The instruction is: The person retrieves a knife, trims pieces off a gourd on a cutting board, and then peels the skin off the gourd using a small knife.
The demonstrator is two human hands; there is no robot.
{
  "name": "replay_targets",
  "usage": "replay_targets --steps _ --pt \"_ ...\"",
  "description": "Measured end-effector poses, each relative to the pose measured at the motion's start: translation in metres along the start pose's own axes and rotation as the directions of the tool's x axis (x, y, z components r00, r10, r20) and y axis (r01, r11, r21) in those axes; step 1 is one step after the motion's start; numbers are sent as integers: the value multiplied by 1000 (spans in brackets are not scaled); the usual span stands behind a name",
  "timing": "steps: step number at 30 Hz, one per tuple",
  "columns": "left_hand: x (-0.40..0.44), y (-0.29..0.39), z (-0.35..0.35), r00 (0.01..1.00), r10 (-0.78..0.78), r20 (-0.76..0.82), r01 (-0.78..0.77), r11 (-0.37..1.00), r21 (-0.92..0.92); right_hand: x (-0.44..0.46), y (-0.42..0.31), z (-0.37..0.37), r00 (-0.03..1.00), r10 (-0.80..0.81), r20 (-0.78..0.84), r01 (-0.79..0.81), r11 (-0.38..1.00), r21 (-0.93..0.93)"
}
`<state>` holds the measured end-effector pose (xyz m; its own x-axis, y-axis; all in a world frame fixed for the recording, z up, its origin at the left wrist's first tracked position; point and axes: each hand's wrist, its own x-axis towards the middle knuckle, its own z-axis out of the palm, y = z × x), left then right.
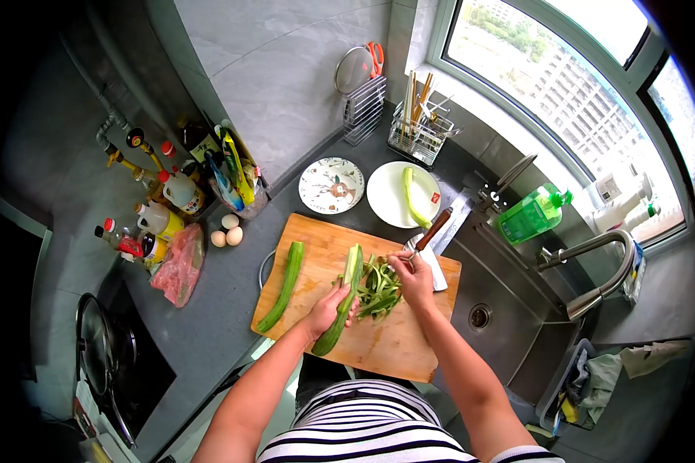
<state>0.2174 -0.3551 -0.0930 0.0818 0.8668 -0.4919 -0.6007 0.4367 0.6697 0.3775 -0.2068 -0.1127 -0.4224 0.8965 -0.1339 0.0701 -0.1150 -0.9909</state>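
Note:
My left hand is wrapped round a green, ridged gourd whose upper part is peeled pale, held over the wooden board. In my right hand is a peeler with a brown handle, its tip hidden by my fingers. Green peelings lie in a heap between my hands. A second, unpeeled gourd rests on the board's left side. Right of the heap, a knife blade lies on the board, partly under my right hand. A peeled gourd sits on the white plate.
A patterned plate stands behind the board, with several eggs and bottles to the left. The sink with its faucet is at the right, a stove at the lower left.

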Motion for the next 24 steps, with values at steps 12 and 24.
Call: replay_targets --steps 12,24 --pt "5 9 2 948 310 -68 -147 619 772 -14 -18 19 983 167 81 -185 924 336" --pt "7 13 10 991 94 -100 -80 988 130 -26 -22 12 982 -84 170 106 987 -119"
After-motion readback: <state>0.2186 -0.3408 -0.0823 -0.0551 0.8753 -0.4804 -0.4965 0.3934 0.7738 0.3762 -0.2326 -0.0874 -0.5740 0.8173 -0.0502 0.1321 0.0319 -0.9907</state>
